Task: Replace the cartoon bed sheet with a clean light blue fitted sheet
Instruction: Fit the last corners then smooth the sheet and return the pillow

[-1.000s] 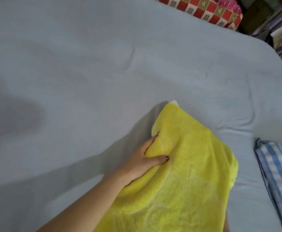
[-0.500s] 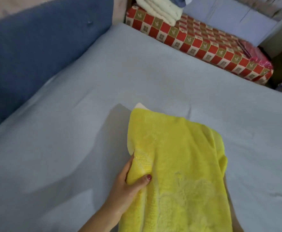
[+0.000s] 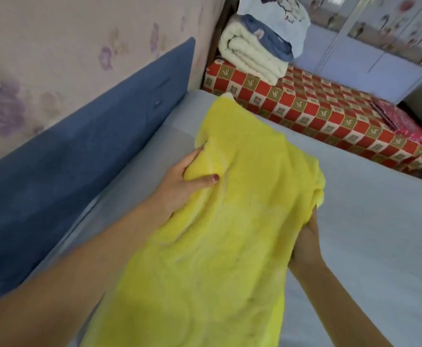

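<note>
Two hands, left hand (image 3: 179,181) and right hand (image 3: 306,236), grip a yellow pillow (image 3: 220,234) over the light blue sheet (image 3: 367,234).

Dim, soft indoor light with a cool bluish cast, no glare and no hard shadows; only a faint shadow on the light blue sheet (image 3: 370,234) beside the yellow towel (image 3: 230,234). Whole frame is soft and smeary, compression-like, and the forearms at the bottom edge are blurred. Wide-angle distortion bends the blue headboard (image 3: 62,171) and the wardrobe lines top right.
</note>
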